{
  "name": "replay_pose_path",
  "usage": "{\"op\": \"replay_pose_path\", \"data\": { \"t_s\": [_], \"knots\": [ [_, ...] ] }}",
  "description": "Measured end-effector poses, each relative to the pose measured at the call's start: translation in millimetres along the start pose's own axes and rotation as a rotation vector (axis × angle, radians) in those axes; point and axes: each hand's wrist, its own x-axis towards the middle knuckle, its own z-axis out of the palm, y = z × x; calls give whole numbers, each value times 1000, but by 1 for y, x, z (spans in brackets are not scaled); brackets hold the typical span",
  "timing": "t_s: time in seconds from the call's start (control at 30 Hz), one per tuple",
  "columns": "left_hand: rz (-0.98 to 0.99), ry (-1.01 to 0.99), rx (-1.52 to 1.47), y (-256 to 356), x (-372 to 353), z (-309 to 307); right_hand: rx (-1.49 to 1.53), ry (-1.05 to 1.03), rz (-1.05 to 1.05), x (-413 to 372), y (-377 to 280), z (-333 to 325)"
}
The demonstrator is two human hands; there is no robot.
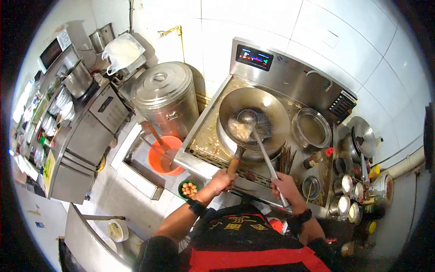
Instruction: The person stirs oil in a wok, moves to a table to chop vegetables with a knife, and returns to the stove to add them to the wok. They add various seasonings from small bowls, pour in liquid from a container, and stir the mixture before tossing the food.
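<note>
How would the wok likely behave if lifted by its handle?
Probably front-heavy: the wide wok extends well beyond the left hand on its handle. Likely rigid, since it looks like metal. The food inside may slide if it tilts, as its sides curve.

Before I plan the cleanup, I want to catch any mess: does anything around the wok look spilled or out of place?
Yes: small pale scraps lie scattered on the cooktop, left of the wok in the picture. They look like spilled food, since they lie outside the wok.
</note>
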Motion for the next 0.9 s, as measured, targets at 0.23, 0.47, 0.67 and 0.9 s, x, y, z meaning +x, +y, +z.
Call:
{"op": "replay_pose_path", "data": {
  "t_s": [0.23,0.47,0.67,0.9],
  "knots": [
    [-45,22,-131,-4,-2,4,-991,353,-342,69,23,-10],
    [-35,31,-106,-16,7,11,-1013,285,-353,16,33,-27],
    [-7,61,-86,-16,5,14,-1306,268,-398,-52,42,-65],
    [9,-4,-98,-19,7,13,-1520,456,-204,2,60,-54]
  ]
}}
